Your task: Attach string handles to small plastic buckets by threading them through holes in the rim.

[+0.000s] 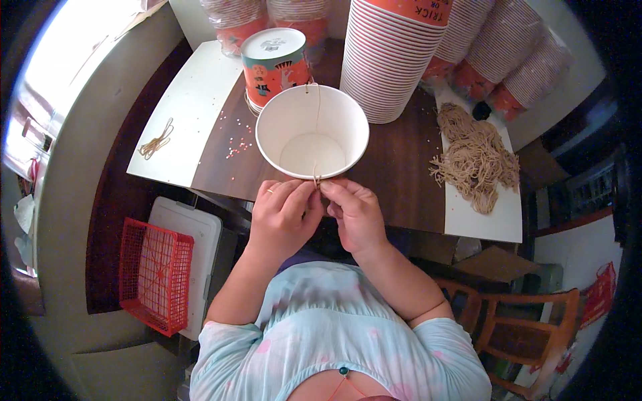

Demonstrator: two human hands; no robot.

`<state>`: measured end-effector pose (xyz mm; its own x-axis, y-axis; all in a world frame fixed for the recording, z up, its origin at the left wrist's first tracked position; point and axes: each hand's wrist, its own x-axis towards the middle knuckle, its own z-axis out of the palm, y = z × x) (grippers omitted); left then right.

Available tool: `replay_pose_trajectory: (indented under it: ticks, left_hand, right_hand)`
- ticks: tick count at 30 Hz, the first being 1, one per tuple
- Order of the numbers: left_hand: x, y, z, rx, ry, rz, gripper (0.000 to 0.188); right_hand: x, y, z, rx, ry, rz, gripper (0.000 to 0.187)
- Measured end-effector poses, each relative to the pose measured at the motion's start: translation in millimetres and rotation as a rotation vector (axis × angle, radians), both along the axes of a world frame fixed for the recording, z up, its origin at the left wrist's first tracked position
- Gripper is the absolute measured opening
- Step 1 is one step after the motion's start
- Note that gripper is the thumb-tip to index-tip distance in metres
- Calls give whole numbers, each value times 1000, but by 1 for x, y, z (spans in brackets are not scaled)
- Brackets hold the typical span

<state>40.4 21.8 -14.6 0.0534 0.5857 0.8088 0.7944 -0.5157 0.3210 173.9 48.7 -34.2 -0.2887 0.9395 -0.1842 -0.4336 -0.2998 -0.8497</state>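
Observation:
A white paper bucket (271, 137) stands mouth up at the table's near edge, its inside facing me. Tan string (317, 179) passes through the near rim; more of it hangs from the far rim down inside the bucket. My left hand (286, 212) pinches the string just below the near rim, thumb and forefinger together. From the other side, my right hand (356, 208) is closed on the same string, fingertips almost touching the left ones. The bucket's outer near wall is mostly hidden behind my hands.
Behind stands an upturned orange printed bucket (275, 67). A tall stack of nested buckets (384, 63) rises beside it, with bagged stacks (498, 47) farther back. A tan string heap (476, 157) lies right, a small bundle (156, 139) left. Below left is a red basket (157, 274).

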Motion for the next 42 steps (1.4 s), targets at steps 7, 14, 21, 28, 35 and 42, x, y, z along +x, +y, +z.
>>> replay_pose_trajectory:
  ticks: [7, 14, 21, 28, 35, 42]
  left_hand:
    - [2, 1, -2, 39, 100, 38, 23]
    - [2, 1, 3, 23, 84, 5, 23]
    - [1, 2, 4, 14, 78, 5, 22]
    - [1, 1, 4, 25, 94, 18, 21]
    - [0, 0, -1, 2, 43, -15, 21]
    - [-4, 3, -2, -8, -43, -30, 20]
  right_hand:
    - [-5, -5, 15, 27, 59, -34, 14]
    - [-1, -3, 8, 48, 42, -2, 17]
    - [-2, -4, 11, 60, 29, -6, 18]
    - [-1, -3, 10, 41, 17, -5, 16]
    - [3, 0, -1, -11, 48, 7, 18]
    - [-5, 5, 13, -84, 23, 59, 16]
